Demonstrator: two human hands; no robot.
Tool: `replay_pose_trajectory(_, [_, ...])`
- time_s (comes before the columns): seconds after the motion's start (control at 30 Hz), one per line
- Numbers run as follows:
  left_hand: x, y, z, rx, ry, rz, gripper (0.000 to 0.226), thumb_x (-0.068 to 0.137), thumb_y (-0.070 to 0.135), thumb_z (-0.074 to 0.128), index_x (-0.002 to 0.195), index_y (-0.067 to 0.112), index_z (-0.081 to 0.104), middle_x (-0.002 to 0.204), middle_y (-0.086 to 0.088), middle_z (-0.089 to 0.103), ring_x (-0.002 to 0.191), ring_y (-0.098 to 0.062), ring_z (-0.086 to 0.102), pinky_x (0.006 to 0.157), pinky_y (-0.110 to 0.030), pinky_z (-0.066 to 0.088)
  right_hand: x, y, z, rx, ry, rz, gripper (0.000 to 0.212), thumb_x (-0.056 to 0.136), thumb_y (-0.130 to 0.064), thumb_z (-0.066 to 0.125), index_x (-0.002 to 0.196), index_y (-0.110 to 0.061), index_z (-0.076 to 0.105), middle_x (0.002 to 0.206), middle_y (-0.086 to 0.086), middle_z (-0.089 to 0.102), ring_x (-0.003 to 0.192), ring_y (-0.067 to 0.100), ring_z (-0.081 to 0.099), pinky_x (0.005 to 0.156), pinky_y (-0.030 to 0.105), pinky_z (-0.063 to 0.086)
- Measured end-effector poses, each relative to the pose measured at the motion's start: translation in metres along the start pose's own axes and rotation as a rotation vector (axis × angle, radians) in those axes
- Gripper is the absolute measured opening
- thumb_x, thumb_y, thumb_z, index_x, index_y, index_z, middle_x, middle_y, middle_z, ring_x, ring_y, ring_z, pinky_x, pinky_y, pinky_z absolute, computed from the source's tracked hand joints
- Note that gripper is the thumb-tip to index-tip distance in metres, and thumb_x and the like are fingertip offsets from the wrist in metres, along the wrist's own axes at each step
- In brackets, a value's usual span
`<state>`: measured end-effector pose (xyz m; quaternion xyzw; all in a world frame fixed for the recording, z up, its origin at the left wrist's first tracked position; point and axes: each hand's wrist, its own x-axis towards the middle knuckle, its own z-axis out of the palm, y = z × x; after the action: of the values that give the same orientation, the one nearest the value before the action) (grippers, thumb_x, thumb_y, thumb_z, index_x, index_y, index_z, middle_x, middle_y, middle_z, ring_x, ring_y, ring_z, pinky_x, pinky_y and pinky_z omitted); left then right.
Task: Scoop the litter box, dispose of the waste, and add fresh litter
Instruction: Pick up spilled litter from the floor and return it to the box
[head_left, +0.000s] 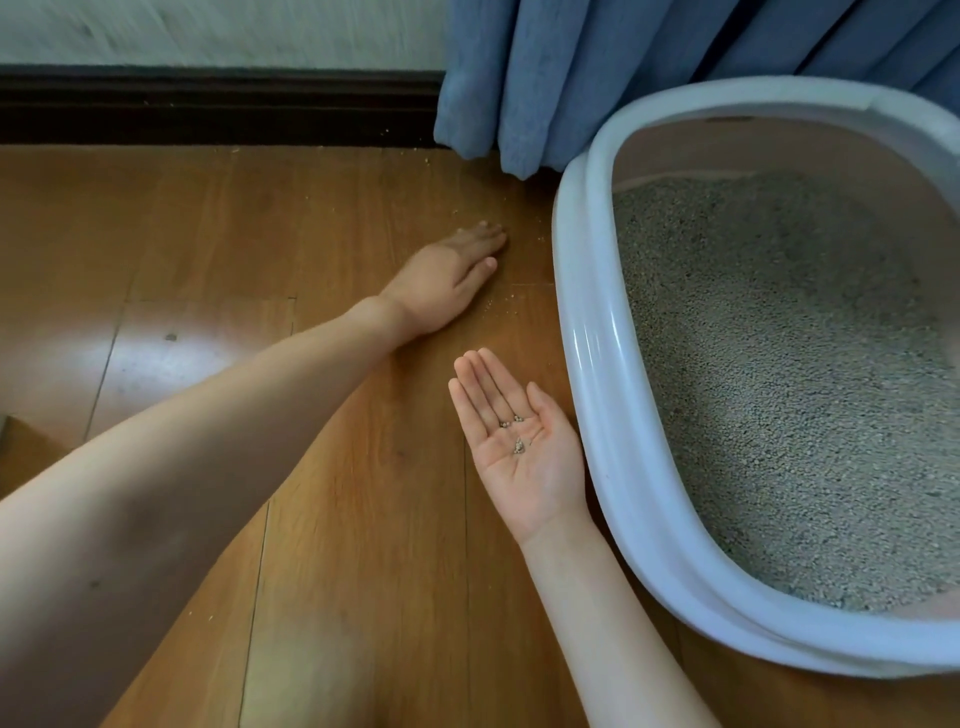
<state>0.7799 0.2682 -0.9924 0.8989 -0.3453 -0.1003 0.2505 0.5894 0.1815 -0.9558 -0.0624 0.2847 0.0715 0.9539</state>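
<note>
A pale blue-white litter box (597, 364) stands on the wooden floor at the right, filled with grey litter (779, 389). My left hand (447, 280) lies flat on the floor with straight fingers, just left of the box. A few stray litter grains (506, 304) dot the floor beside it. My right hand (519, 441) is held palm up with straight fingers, close to the box's rim. Several litter grains (517, 434) rest in that palm.
A blue curtain (571, 78) hangs behind the box and touches the floor. A dark baseboard (208, 104) runs along the white wall at the back. More crumbs of litter (234, 151) lie near the baseboard. The wooden floor (208, 260) spreads to the left.
</note>
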Motion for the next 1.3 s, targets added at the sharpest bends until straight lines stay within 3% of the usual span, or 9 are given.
replay_pose_trajectory(0.33, [-0.039, 0.023, 0.023, -0.06, -0.165, 0.353, 0.044, 0.101, 0.031, 0.036, 0.134, 0.01, 0.054, 0.142, -0.006, 0.051, 0.137, -0.015, 0.039, 0.116, -0.033, 0.03, -0.005, -0.001, -0.006, -0.019, 0.017, -0.015, 0.044, 0.098, -0.017, 0.036, 0.107, 0.014, 0.066, 0.121, 0.028, 0.062, 0.108, 0.036, 0.065, 0.097, 0.045, 0.049])
replay_pose_trajectory(0.6, [-0.067, 0.032, 0.019, -0.151, -0.169, 0.386, 0.041, 0.1, 0.027, 0.04, 0.129, 0.005, 0.058, 0.137, -0.007, 0.055, 0.133, -0.011, 0.044, 0.113, -0.025, 0.033, -0.023, 0.007, -0.017, -0.016, 0.039, 0.01, 0.044, 0.098, -0.017, 0.037, 0.106, 0.013, 0.067, 0.121, 0.028, 0.062, 0.11, 0.036, 0.064, 0.097, 0.046, 0.048])
replay_pose_trajectory(0.73, [-0.063, 0.025, 0.002, -0.286, 0.046, 0.158, 0.037, 0.103, 0.024, 0.037, 0.131, 0.01, 0.057, 0.137, -0.002, 0.055, 0.131, -0.009, 0.046, 0.113, -0.026, 0.033, -0.03, 0.008, -0.018, 0.006, 0.059, 0.008, 0.043, 0.098, -0.016, 0.037, 0.105, 0.013, 0.068, 0.119, 0.027, 0.063, 0.106, 0.036, 0.066, 0.094, 0.047, 0.05])
replay_pose_trajectory(0.8, [-0.059, 0.021, -0.001, -0.277, 0.074, 0.076, 0.039, 0.103, 0.025, 0.035, 0.132, 0.012, 0.056, 0.139, -0.001, 0.054, 0.132, -0.009, 0.045, 0.114, -0.029, 0.032, -0.034, 0.008, -0.018, 0.011, 0.059, 0.009, 0.042, 0.097, -0.016, 0.038, 0.104, 0.013, 0.068, 0.119, 0.027, 0.063, 0.105, 0.036, 0.066, 0.094, 0.047, 0.05])
replay_pose_trajectory(0.97, [-0.039, 0.033, 0.012, -0.146, -0.056, 0.091, 0.041, 0.103, 0.027, 0.034, 0.137, 0.011, 0.051, 0.143, -0.004, 0.049, 0.137, -0.015, 0.04, 0.116, -0.033, 0.028, -0.04, 0.007, -0.021, 0.006, 0.068, -0.004, 0.043, 0.098, -0.017, 0.037, 0.105, 0.012, 0.068, 0.12, 0.026, 0.063, 0.107, 0.036, 0.065, 0.095, 0.046, 0.049])
replay_pose_trajectory(1.13, [-0.056, 0.049, 0.032, -0.135, -0.186, 0.304, 0.045, 0.1, 0.031, 0.033, 0.132, 0.009, 0.056, 0.142, -0.007, 0.051, 0.136, -0.016, 0.042, 0.114, -0.036, 0.032, -0.044, 0.004, -0.022, -0.006, 0.082, -0.013, 0.044, 0.098, -0.017, 0.037, 0.104, 0.013, 0.068, 0.119, 0.027, 0.063, 0.107, 0.036, 0.065, 0.095, 0.047, 0.049])
replay_pose_trajectory(1.3, [-0.086, 0.057, 0.034, -0.189, -0.241, 0.364, 0.044, 0.101, 0.028, 0.035, 0.13, 0.004, 0.058, 0.139, -0.009, 0.054, 0.135, -0.015, 0.043, 0.113, -0.035, 0.035, -0.049, 0.004, -0.025, -0.015, 0.095, -0.013, 0.044, 0.098, -0.017, 0.037, 0.101, 0.013, 0.069, 0.116, 0.027, 0.064, 0.104, 0.035, 0.067, 0.094, 0.046, 0.05])
